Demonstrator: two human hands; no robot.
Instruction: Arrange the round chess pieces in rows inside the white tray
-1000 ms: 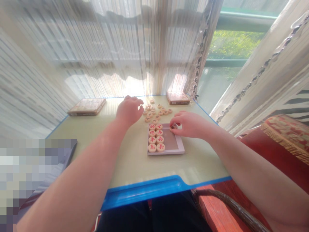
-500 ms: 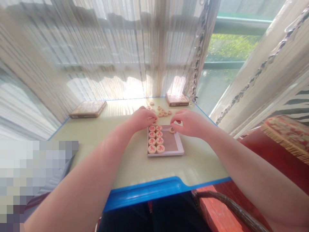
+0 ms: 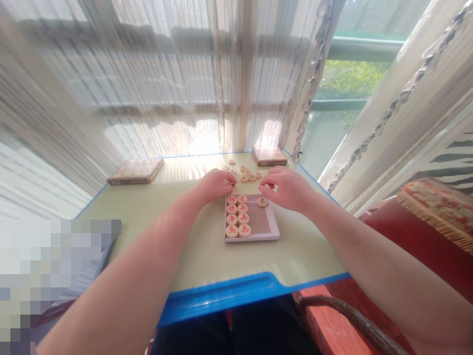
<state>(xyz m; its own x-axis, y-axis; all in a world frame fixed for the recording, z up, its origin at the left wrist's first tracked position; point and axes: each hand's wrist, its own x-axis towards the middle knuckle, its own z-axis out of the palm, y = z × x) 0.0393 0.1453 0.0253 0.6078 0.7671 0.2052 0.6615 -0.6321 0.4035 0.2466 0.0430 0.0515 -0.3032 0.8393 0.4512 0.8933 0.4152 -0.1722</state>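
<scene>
A shallow pale box (image 3: 274,217) holds two columns of round wooden Chinese chess pieces with red characters, such as one at its near left corner (image 3: 232,231). In its far right corner lies a piece with a black character (image 3: 262,201). Just above that piece is my right hand (image 3: 283,188), thumb and fingers curled but apart, holding nothing I can see. Beyond the box's far left corner, my left hand (image 3: 216,185) has its fingers closed on a chess piece (image 3: 232,185), partly hidden by the fingertips. Another piece is half covered beneath it.
Several loose chess pieces (image 3: 252,178) are scattered on the table (image 3: 199,256) beyond the box. Two flat boxes stand at the back, one on the left (image 3: 136,171) and one on the right (image 3: 269,156). A blue rim (image 3: 221,297) edges the table's near side.
My right thumb has come off the black-character piece, which now lies free in the box. My left fingers have shifted slightly left, with a piece at their tips.
</scene>
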